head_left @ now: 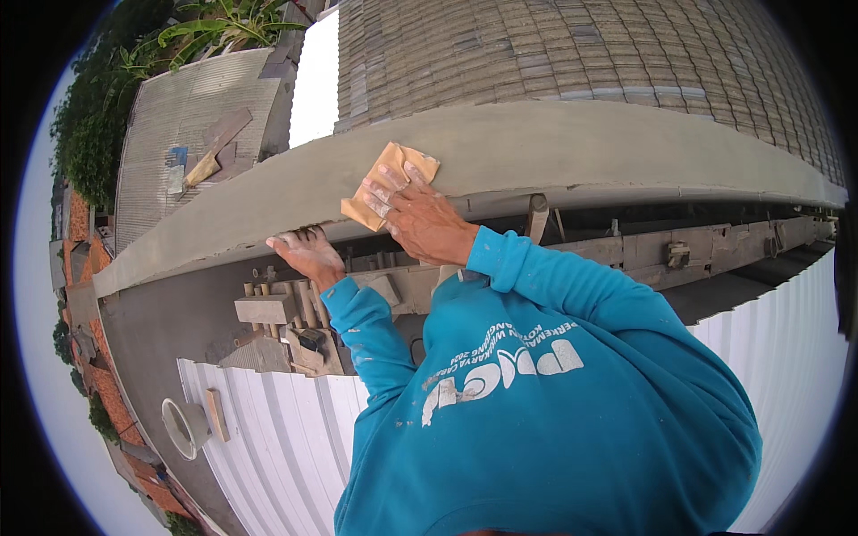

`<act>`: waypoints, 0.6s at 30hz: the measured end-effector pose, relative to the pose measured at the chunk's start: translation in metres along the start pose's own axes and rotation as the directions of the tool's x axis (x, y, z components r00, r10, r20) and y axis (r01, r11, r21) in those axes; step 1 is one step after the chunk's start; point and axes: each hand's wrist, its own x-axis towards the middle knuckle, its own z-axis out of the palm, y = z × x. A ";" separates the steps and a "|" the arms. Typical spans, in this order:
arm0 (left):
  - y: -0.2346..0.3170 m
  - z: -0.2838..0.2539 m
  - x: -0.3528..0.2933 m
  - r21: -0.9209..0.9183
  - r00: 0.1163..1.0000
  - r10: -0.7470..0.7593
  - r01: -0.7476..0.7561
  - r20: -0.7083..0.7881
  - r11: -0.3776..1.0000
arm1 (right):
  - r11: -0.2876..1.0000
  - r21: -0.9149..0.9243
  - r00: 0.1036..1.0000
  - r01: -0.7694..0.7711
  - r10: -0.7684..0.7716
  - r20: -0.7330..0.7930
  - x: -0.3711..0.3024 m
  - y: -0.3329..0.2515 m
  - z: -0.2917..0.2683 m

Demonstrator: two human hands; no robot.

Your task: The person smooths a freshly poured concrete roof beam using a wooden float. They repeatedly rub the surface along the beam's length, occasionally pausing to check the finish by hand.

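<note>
My right hand presses a creased sheet of tan paper flat against the smooth grey face of a long concrete ledge. Pale dust coats its fingers, which spread over the sheet; the paper's edges stick out past them. Lower and to the left, my left hand rests at the ledge's lower edge, fingers apart and dusty, with no object seen in it. The tips of some of its fingers are hard to make out against the edge. Both arms wear blue sleeves.
Below the ledge runs a plank scaffold with wooden poles and blocks. White corrugated roofing lies below, with a pale bucket and a wooden strip at left. A tiled roof rises beyond the ledge.
</note>
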 end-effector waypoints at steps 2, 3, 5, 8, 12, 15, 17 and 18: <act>0.003 -0.003 -0.001 0.011 1.000 -0.017 0.017 -0.005 1.000 | 0.999 -0.005 0.998 -0.043 0.043 0.053 -0.006 -0.004 0.005; 0.001 -0.012 0.002 0.013 1.000 -0.018 0.018 -0.011 1.000 | 0.994 -0.005 0.992 -0.109 0.109 0.064 -0.020 0.005 -0.009; 0.001 -0.017 0.007 0.029 1.000 -0.006 0.007 -0.031 1.000 | 0.957 -0.107 0.961 -0.269 0.274 0.027 -0.062 0.043 -0.049; 0.009 -0.012 -0.003 0.072 0.996 -0.012 0.018 -0.091 0.997 | 0.733 -0.296 0.791 -0.612 0.567 -0.231 -0.162 0.151 -0.108; 0.004 0.005 -0.001 0.141 0.999 -0.005 0.011 -0.046 0.990 | 0.223 -0.281 0.349 -0.933 0.751 -0.560 -0.332 0.283 -0.179; 0.006 -0.001 0.003 0.173 0.996 0.002 0.012 -0.084 0.985 | 0.193 -0.334 0.359 -0.923 0.745 -0.562 -0.246 0.252 -0.158; 0.006 -0.006 0.004 0.178 0.996 -0.013 0.028 -0.087 0.984 | 0.541 -0.234 0.574 -0.807 0.630 -0.523 -0.163 0.200 -0.105; 0.007 -0.001 0.003 0.191 0.995 -0.003 0.022 -0.097 0.981 | 0.709 -0.125 0.687 -0.694 0.601 -0.409 -0.124 0.160 -0.086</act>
